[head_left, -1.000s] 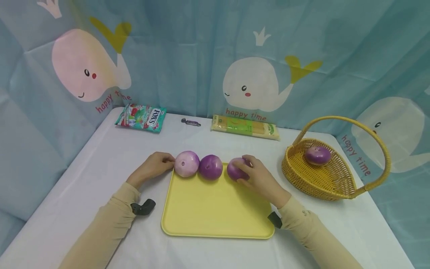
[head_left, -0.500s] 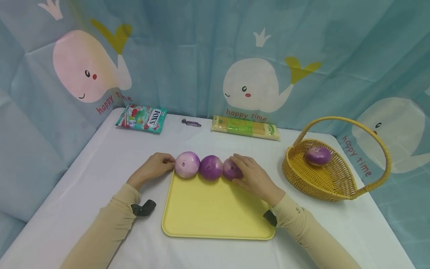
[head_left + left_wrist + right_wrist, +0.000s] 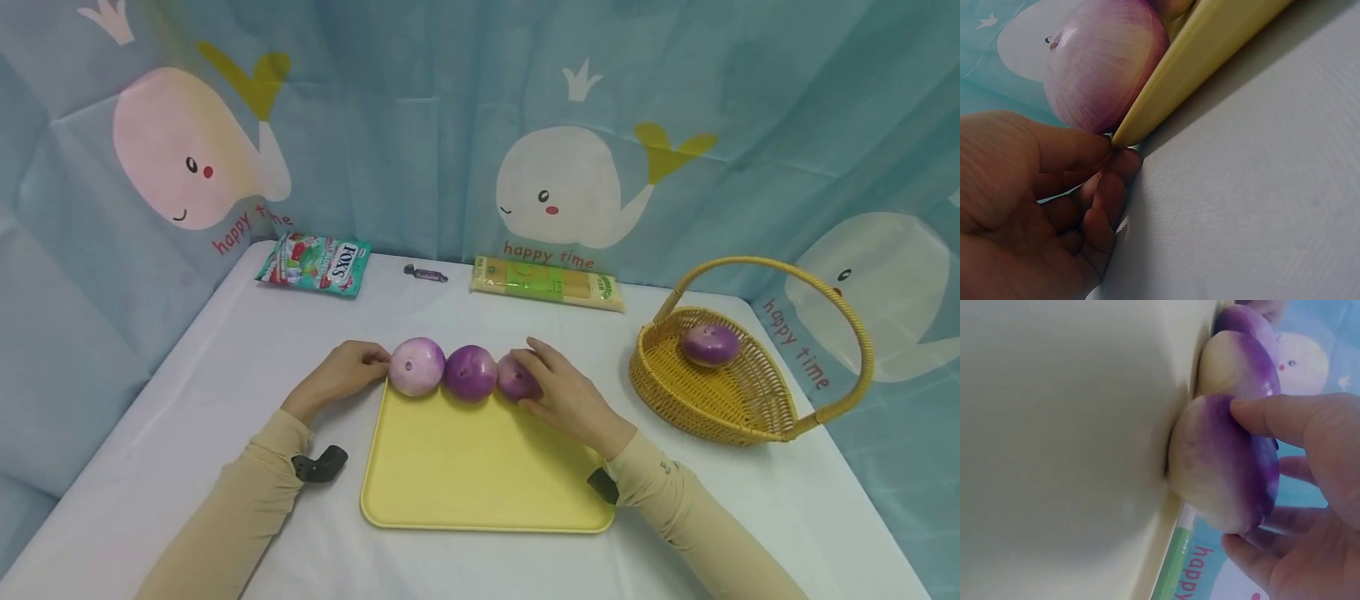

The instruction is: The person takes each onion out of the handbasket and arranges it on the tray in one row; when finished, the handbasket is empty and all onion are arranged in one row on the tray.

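Three purple-and-white onions stand in a row along the far edge of the yellow tray: a pale one at the left, a darker one in the middle, and a third at the right. My left hand pinches the tray's far left corner beside the pale onion; the left wrist view shows thumb and fingertips at the tray rim. My right hand curls round the right-hand onion, thumb on its near side, partly hiding it. Neighbouring onions touch.
A wicker basket with a tall handle stands at the right, holding another purple onion. Along the back lie a green candy bag, a small wrapped sweet and a long yellow-green packet.
My right hand has shifted left with the right-hand onion, closing the gap to the middle one. My left hand has stayed at the tray corner.
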Tool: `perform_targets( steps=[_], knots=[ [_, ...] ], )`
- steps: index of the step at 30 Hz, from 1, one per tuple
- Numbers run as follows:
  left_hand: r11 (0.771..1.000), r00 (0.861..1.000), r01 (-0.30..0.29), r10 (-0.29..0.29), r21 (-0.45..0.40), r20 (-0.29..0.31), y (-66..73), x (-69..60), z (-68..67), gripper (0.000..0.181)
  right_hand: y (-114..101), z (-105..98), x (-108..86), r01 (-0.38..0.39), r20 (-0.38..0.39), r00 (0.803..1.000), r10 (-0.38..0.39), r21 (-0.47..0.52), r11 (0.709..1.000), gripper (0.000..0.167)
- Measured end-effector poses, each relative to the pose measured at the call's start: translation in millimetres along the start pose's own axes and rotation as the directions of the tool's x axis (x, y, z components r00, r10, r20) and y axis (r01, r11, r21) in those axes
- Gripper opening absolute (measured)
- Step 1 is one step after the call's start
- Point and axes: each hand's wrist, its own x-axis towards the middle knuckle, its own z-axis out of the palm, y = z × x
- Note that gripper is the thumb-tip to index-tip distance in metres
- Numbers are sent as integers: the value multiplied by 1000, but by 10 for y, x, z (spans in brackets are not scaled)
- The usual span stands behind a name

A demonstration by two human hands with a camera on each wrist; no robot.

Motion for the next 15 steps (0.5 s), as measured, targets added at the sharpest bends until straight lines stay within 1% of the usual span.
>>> perform_targets(
  steps=[5,10,15],
  knots=[
    [1000,1000,-3,3,-2,-1,5,0,-6,25,0,-5,0,1,-5,1000,-1,-27,1000,66],
    [1000,1000,-8,8,0,-1,5,1,-11,25,-5,-8,33,42,-5,999,-42,-76,996,64],
    [1000,1000,-16,16,3,-3,-6,-1,-8,25,-9,23,55,82,1,997,-82,-55,995,71]
  ],
)
